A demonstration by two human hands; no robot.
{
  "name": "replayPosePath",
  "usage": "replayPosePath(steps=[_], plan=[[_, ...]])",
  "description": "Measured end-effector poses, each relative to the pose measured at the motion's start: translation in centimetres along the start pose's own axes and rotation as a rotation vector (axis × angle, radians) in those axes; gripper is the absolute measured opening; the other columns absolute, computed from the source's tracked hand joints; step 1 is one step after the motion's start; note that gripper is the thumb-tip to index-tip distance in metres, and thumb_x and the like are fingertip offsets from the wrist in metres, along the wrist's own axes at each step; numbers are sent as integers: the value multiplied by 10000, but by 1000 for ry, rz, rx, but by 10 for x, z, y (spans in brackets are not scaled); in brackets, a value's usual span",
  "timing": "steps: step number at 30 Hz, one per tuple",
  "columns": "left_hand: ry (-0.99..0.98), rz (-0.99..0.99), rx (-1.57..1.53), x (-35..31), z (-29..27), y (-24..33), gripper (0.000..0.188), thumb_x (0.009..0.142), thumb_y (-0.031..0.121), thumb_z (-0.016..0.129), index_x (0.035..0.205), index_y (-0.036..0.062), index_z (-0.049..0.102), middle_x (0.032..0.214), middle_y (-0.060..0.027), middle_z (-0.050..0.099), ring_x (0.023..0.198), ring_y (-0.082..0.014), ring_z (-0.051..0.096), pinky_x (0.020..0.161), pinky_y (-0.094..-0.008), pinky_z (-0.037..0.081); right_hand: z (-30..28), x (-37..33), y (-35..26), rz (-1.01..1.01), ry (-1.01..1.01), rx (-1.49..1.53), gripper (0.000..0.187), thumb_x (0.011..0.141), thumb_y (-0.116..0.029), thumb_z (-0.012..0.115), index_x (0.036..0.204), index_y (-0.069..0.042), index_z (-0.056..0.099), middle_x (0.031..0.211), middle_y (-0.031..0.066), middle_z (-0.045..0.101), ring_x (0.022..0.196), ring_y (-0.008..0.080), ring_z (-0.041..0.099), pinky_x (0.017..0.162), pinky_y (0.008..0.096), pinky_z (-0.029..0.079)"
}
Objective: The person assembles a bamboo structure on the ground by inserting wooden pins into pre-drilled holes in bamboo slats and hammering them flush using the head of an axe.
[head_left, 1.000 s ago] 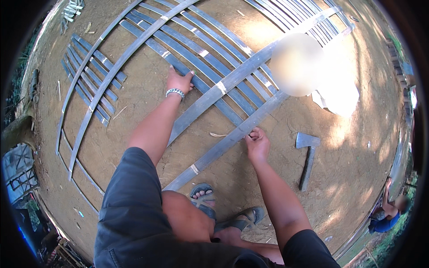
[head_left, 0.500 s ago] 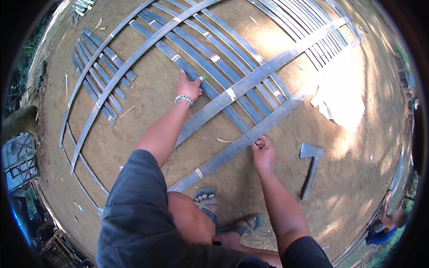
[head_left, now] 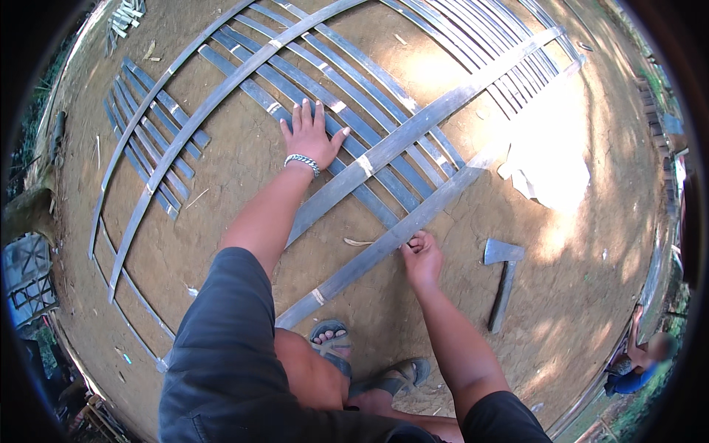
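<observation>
Head view: left hand (head_left: 312, 144) splayed over slats (head_left: 377, 204); right hand (head_left: 423, 260) at rail (head_left: 369, 256) edge, grip unclear. Slats likely light, springy; hold edges.

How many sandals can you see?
2: one sandal by the near end of the closest long grey strip, the other sandal farther right, below the right hand. More could be hidden.

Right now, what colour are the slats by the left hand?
Slats: dark blue-grey with pale bands; head view.
</observation>
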State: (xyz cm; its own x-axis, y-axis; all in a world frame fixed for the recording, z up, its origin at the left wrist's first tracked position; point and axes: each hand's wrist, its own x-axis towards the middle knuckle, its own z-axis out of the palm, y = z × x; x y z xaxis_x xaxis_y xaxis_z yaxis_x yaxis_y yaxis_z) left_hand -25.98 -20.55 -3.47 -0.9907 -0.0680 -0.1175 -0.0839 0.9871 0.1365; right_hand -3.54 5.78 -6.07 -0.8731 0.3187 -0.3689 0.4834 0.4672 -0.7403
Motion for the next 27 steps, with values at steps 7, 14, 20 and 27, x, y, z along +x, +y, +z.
replayPosePath(steps=[7, 14, 20, 27], plan=[[-105, -56, 53, 1, -1, 21, 1033, 942, 771, 394, 1644, 65, 119, 1715, -191, 40, 1586, -374, 11, 1234, -642, 10, 1, 1, 6, -6, -2, 29, 340, 780, -55, 817, 1085, -47, 667, 841, 41, 682, 714, 146, 635, 709, 308, 531], [-104, -56, 16, 0, -2, 16, 1078, 906, 796, 444, 1642, 70, 139, 1725, -137, 61, 1586, -370, 19, 1232, -647, 14, 1, 0, 0, 4, -18, 19, 316, 787, -43, 806, 1069, -44, 664, 818, 32, 664, 709, 138, 621, 697, 299, 520], [-87, -44, 12, 2, -7, 16, 1112, 872, 799, 502, 1640, 73, 158, 1727, -108, 81, 1588, -351, 19, 1221, -670, 14, 0, 1, 1, -18, -30, 24, 316, 794, -33, 807, 1072, -34, 655, 814, 15, 663, 712, 105, 601, 702, 273, 510], [-118, -30, -2, 3, -12, 14, 1122, 858, 784, 539, 1641, 75, 163, 1731, -65, 96, 1591, -332, 15, 1213, -687, 12, -1, -2, -8, 8, -30, 12, 311, 790, -43, 804, 1067, -43, 662, 818, 29, 665, 718, 137, 617, 710, 302, 520]])
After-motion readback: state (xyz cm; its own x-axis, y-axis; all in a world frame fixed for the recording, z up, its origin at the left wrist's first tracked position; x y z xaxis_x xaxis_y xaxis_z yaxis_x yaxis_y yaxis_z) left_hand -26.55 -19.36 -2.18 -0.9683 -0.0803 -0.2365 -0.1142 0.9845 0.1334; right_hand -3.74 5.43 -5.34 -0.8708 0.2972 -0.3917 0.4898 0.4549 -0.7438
